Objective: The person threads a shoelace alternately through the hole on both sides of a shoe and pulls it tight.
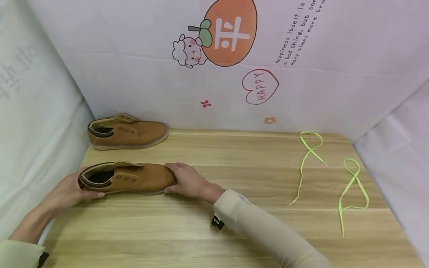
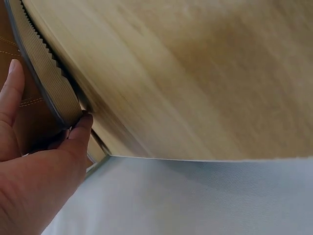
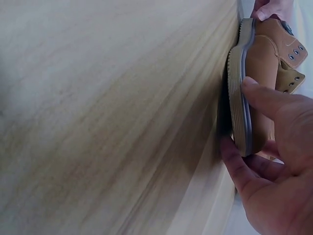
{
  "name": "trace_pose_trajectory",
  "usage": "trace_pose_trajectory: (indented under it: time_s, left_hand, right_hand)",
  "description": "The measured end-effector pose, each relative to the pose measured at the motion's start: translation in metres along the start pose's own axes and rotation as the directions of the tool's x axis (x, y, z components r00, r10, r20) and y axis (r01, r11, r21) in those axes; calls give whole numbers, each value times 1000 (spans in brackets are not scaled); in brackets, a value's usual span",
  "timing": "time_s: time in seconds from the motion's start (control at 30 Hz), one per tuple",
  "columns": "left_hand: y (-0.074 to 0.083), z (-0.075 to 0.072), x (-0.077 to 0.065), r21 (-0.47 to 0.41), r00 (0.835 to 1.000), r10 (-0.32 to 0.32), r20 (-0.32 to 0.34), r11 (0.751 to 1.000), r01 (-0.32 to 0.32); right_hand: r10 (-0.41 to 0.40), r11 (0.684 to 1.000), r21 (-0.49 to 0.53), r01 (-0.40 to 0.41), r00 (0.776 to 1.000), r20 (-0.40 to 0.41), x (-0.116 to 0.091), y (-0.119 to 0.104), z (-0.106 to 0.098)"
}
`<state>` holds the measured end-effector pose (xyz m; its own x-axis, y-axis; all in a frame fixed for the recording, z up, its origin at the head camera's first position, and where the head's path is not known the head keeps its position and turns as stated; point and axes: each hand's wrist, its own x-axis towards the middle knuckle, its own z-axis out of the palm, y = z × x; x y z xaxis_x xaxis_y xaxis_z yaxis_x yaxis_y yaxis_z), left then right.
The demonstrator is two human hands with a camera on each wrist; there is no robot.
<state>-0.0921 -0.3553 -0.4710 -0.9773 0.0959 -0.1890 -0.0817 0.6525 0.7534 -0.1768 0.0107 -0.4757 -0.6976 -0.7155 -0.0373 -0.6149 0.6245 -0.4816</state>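
A brown shoe (image 1: 146, 178) without a lace lies lengthwise at the left of the table, its toe to the right. My left hand (image 1: 67, 190) grips its heel, thumb along the near side. At the other end my right hand (image 1: 189, 181) holds the toe, with the thumb on the side of the sole in the right wrist view. The ridged tan sole (image 3: 238, 93) shows there, and a dark gap runs under it beside the wood. In the left wrist view a fingertip of the left hand (image 2: 44, 171) reaches beneath the heel edge of the sole (image 2: 54, 83).
A second laceless brown shoe (image 1: 142, 134) stands just behind, near the back left corner. Two yellow-green shoelaces (image 1: 302, 168) (image 1: 355, 175) lie looped on the right part of the wooden table (image 1: 234, 165). White printed cloth (image 1: 136, 73) encloses the back and sides.
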Motion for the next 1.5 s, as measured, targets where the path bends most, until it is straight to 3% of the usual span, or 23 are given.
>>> trace_pose_trajectory:
  time_s: [0.33, 0.8, 1.23, 1.5]
  left_hand:
    - [16, 10, -4, -34, 999, 38, -24, 999, -39]
    - [62, 47, -1, 79, 991, 111, -74, 991, -105]
    - [91, 80, 7, 120, 983, 171, -68, 980, -162]
    - [100, 98, 13, 117, 979, 198, -50, 975, -191]
  right_hand:
    - [20, 1000, 19, -19, 1000, -8, -10, 5, -8]
    - [62, 996, 71, -58, 997, -50, -59, 25, -33]
    - [60, 998, 9, -60, 993, -97, -104, 43, -52]
    - [93, 995, -13, -95, 991, -97, -121, 51, -56]
